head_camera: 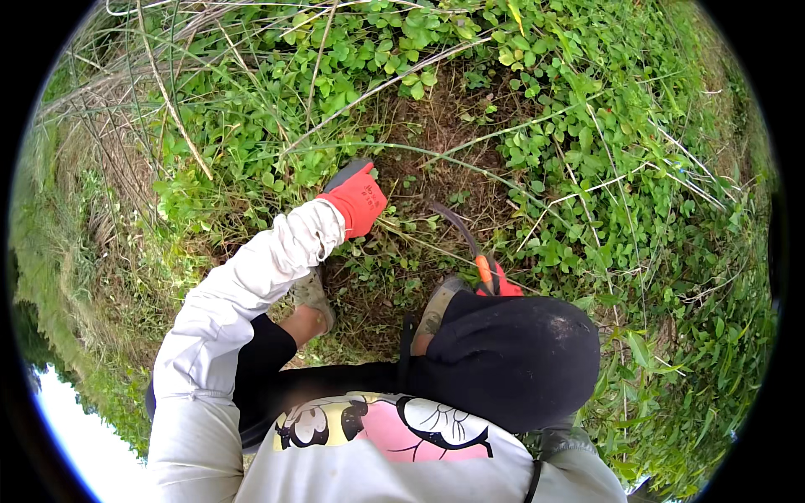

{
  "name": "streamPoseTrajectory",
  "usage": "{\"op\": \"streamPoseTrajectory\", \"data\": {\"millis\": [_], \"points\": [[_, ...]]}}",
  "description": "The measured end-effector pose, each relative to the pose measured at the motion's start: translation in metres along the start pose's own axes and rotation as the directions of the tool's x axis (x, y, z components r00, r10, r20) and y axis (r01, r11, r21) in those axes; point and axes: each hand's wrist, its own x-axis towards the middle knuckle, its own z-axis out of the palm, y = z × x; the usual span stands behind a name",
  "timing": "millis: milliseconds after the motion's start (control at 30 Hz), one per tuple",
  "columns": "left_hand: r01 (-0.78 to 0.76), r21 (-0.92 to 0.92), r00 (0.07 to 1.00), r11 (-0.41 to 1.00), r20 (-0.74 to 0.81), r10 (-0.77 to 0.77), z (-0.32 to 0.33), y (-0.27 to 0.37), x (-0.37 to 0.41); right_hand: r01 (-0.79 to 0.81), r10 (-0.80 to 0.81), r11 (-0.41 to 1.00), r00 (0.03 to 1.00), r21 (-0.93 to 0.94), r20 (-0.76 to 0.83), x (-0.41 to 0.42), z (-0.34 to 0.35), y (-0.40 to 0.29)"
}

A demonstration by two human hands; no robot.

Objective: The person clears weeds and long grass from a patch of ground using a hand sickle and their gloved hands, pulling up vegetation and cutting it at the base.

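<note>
My left hand, in a red work glove with a dark grey coating and writing on its back, is low over the ground at the left edge of a patch of bare brown soil. Its fingertips are turned away, so I cannot tell whether they grip any leaves. My right hand, gloved in red too, is partly hidden behind my right knee. It holds a sickle by the orange handle. The sickle's dark curved blade points away from me, over the soil and cut plant litter.
Low green leafy weeds surround the soil on the far side and right. Long dry stalks lean in at upper left. A green stem arches across the soil in front of the blade. My shoes stand close behind the cut litter.
</note>
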Motion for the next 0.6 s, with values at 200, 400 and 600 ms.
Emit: {"op": "streamPoseTrajectory", "data": {"millis": [200,400,600], "points": [[-0.111,0.032,0.992,0.993,0.055,0.109,0.003,-0.037,-0.042,0.177,-0.185,0.983,0.92,-0.055,-0.344,-0.022,0.0,0.008],[-0.105,0.081,0.993,0.991,-0.04,0.109,0.011,-0.061,-0.073,0.339,-0.359,0.926,0.927,-0.166,-0.109,0.034,0.01,-0.126],[-0.103,0.029,0.993,0.994,-0.049,0.104,-0.012,-0.053,-0.071,0.261,-0.263,0.954,0.965,-0.148,0.003,0.037,0.033,-0.107]]}}
